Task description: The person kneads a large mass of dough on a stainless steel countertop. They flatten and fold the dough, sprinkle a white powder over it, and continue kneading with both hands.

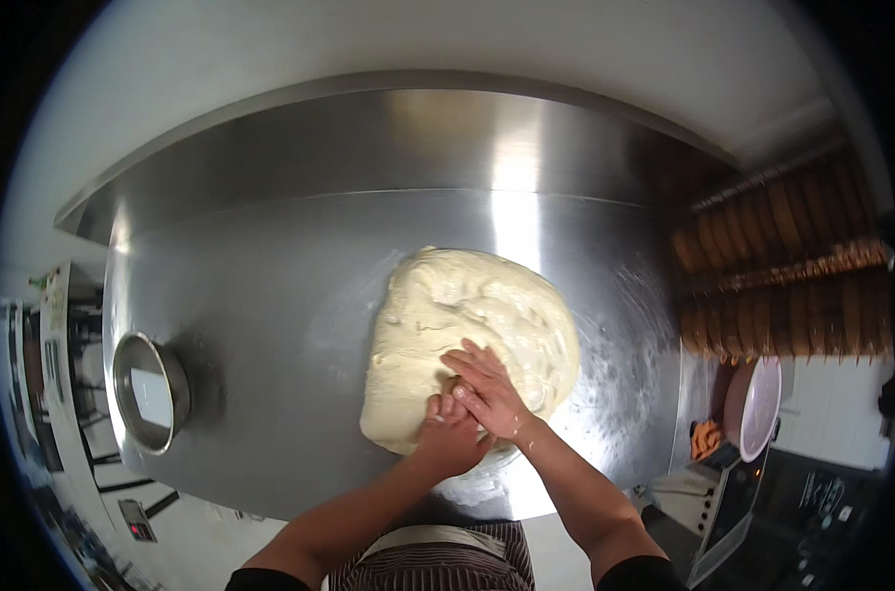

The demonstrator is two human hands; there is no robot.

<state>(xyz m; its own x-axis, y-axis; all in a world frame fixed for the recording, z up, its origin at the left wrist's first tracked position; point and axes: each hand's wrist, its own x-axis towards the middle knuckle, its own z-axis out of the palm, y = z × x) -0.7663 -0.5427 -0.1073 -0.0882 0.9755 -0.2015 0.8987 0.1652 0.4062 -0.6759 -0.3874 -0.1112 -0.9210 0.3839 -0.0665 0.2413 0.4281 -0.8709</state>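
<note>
A large pale mass of dough lies on a stainless steel worktable in front of me. Its left side looks smooth; the right side is wetter and lumpy. My left hand rests at the dough's near part with fingers curled, and whether dough is caught in them is hidden. Just above and right of it, my right hand lies on the dough with fingers apart. The right thumb meets or overlaps the left hand. Bits of dough stick to my right wrist.
On the left, a metal bowl holds a white rectangular object. Stacked bamboo steamers stand to the right. Beyond the table's right edge are a pink basin and an orange cloth. A raised steel backsplash bounds the far side.
</note>
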